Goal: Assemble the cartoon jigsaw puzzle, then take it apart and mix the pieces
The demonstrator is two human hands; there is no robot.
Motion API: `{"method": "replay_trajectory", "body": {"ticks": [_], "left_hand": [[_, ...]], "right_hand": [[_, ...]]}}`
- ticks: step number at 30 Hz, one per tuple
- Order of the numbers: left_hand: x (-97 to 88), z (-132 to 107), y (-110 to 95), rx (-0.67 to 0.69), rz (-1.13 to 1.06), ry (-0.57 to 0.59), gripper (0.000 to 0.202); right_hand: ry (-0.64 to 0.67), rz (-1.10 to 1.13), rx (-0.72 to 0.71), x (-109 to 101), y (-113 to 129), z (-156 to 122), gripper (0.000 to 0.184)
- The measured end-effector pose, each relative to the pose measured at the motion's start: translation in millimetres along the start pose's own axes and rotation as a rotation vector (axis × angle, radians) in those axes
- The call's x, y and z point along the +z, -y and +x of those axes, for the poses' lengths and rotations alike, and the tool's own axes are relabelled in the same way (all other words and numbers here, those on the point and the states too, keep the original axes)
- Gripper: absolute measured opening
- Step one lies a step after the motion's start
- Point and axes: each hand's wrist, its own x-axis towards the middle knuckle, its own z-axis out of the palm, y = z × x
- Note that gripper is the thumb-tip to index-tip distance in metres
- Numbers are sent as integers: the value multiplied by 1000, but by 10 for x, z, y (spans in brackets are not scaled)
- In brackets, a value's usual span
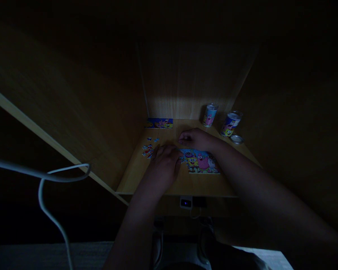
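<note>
Dim light and close quarters leave room for slips

Nearest, at left, a looped white cable (30,173) hangs clear of the work; a sleeve or elbow catching it could jerk an arm. Below the near edge of the pale wooden bench (202,185) sits a small white box-shaped device with a lit display (186,202), where a dropped piece might end up out of sight.

The flat, brightly coloured, cartoon-printed jigsaw section (202,162) lies right of the bench's middle, its left side stepped. The left hand (166,159) rests at that side, fingers bent downward; whether they grip anything is hidden. Pressing sideways there could pop joined pieces apart. The right forearm passes over the section's right end, so lowering it could drag the whole sheet askew.

Left of the left hand lie small, loose, red-and-blue jigsaw pieces (149,150); a sweep of the knuckles could scatter them. Farther in, the right hand (198,139) is curled above the far edge, and I cannot tell whether its fingers pinch a piece. In this gloom, a wrong fit could go unnoticed.

Farthest stand a blue-and-pink printed cylinder (210,116) and a blue-and-yellow one (228,126); a wide right-hand reach could topple either.
</note>
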Motion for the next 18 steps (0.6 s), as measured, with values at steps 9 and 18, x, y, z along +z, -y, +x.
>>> {"method": "replay_trajectory", "body": {"ticks": [9,18], "left_hand": [[-2,6,1,-5,-40,-16,17],[16,8,46,-89,-44,-73,42]], "right_hand": [[8,25,1,-8,27,-6,22],[2,15,13,-9,39,-10,21]]}}
